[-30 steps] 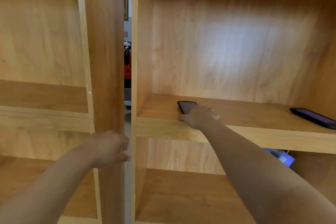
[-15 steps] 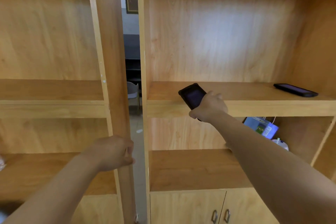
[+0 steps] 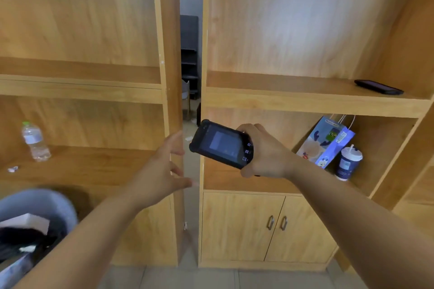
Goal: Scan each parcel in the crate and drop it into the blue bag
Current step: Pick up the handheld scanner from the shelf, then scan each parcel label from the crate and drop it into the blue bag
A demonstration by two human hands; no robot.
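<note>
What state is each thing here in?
Scanner: gripped by right hand, off the shelf.
Left hand: open, holding nothing.
Phone: lying flat on shelf.
Bottle: upright, capped.
Paper bag: standing tilted, handles up.
Cup: upright, lidded.
Cupboard doors: shut.

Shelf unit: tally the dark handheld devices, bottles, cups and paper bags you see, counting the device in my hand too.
Dark handheld devices: 2, the scanner in the right hand and the flat device on the upper shelf
Bottles: 1, water bottle
Cups: 1, lidded cup
Paper bags: 1, blue paper bag
Total: 5
</note>
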